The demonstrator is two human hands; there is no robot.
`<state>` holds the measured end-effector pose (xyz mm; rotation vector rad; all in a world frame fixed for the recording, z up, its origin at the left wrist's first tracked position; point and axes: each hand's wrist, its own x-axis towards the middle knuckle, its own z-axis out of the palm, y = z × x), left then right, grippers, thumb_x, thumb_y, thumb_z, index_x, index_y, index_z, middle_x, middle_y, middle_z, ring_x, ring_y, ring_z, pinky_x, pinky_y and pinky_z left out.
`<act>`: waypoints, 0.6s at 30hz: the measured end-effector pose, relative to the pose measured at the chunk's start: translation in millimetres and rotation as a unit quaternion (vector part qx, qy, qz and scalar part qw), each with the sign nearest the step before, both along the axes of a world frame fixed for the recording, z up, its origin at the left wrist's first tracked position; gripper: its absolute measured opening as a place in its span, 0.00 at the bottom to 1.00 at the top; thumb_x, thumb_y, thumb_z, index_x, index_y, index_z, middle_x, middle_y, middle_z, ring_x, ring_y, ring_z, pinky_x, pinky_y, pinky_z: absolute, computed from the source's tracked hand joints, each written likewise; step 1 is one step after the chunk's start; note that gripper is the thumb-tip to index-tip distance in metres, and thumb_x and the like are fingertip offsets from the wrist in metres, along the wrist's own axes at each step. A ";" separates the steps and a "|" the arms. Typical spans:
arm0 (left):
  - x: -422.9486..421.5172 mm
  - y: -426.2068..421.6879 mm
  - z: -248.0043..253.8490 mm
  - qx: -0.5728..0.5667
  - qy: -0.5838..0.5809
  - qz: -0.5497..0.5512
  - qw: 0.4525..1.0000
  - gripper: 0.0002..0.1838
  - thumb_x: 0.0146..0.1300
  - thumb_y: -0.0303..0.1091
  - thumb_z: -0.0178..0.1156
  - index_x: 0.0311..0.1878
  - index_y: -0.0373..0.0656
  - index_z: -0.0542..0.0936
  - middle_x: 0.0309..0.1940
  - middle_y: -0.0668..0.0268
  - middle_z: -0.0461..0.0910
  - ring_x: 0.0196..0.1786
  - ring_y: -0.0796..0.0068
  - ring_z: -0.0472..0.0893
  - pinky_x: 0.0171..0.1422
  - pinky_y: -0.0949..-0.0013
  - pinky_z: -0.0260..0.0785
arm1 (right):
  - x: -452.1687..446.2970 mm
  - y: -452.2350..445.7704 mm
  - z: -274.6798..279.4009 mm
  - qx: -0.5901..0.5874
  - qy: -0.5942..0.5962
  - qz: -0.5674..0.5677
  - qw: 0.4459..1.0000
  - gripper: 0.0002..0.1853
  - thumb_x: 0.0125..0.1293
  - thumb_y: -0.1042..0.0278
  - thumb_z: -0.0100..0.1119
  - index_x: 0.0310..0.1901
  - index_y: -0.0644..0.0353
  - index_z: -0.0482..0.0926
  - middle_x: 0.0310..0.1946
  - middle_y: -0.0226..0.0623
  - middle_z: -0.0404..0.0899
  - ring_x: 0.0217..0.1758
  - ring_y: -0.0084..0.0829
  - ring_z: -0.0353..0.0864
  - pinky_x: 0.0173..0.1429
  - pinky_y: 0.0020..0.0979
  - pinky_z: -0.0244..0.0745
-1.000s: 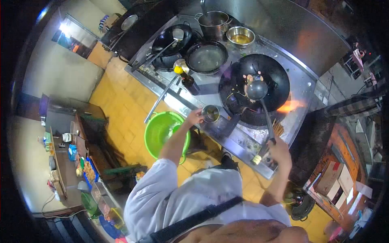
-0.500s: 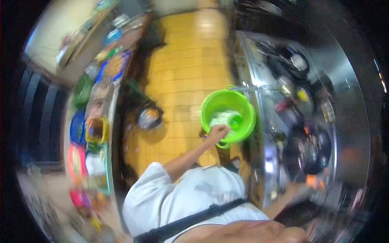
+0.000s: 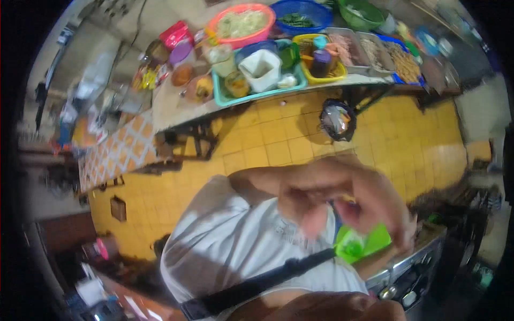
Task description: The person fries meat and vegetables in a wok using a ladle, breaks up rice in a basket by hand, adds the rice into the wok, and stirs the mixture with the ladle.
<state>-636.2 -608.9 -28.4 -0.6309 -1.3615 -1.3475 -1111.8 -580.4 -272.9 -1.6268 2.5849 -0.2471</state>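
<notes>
In front of me, my hands [image 3: 375, 197] — blurred, overlapping, can't tell if pinching anything; green tub [image 3: 380, 239] part. hidden. Vs prev. frame: hands closer tog.

Turning away from the stove [image 3: 397, 267] and facing the long table [image 3: 166, 109], now leaving the green basin [image 3: 379, 238] partly hidden. Bringing the left hand [image 3: 308, 206] from over that basin and the right hand [image 3: 377, 195] from the stove side close together before the white shirt [image 3: 251, 235] (blurring too much to show any grip).
</notes>
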 end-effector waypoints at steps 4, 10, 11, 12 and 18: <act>12.2 -9.5 20.1 -0.056 0.117 0.048 0.990 0.43 0.50 0.64 0.56 0.51 0.27 0.68 0.22 0.71 0.70 0.15 0.88 0.64 0.15 0.83 0.52 | 103.0 -161.5 -44.2 -0.097 -0.240 0.278 0.925 0.30 0.62 0.53 0.54 0.59 0.66 0.64 0.55 0.55 0.67 0.57 0.48 0.68 0.55 0.39 0.68; 75.2 -59.3 13.9 0.038 0.048 -0.048 0.997 0.50 0.39 0.66 0.63 0.51 0.26 0.67 0.13 0.75 0.66 0.12 0.92 0.60 0.14 0.85 0.47 | 330.2 -266.0 16.8 0.079 -0.213 0.427 0.875 0.27 0.62 0.56 0.55 0.60 0.61 0.65 0.56 0.51 0.68 0.52 0.41 0.74 0.50 0.35 0.71; 86.9 -70.4 13.9 0.054 0.020 -0.025 0.998 0.49 0.38 0.65 0.64 0.51 0.26 0.66 0.14 0.75 0.65 0.12 0.92 0.59 0.14 0.85 0.46 | 354.5 -282.1 21.1 0.100 -0.246 0.445 0.855 0.27 0.61 0.59 0.57 0.59 0.62 0.65 0.53 0.49 0.70 0.49 0.38 0.75 0.49 0.34 0.71; 94.2 -85.3 14.1 0.073 -0.004 0.000 0.997 0.49 0.37 0.64 0.65 0.51 0.26 0.66 0.14 0.75 0.65 0.12 0.93 0.58 0.14 0.86 0.44 | 374.7 -297.7 30.1 0.126 -0.276 0.462 0.833 0.27 0.60 0.61 0.58 0.58 0.62 0.66 0.51 0.48 0.72 0.47 0.35 0.76 0.47 0.32 0.72; 129.2 -172.9 19.5 0.136 -0.005 0.042 0.990 0.49 0.33 0.63 0.67 0.48 0.26 0.68 0.19 0.73 0.66 0.16 0.91 0.60 0.16 0.85 0.45 | 488.3 -400.5 67.3 0.054 -0.345 0.652 0.673 0.20 0.62 0.67 0.55 0.55 0.62 0.70 0.45 0.43 0.76 0.39 0.30 0.78 0.45 0.30 0.72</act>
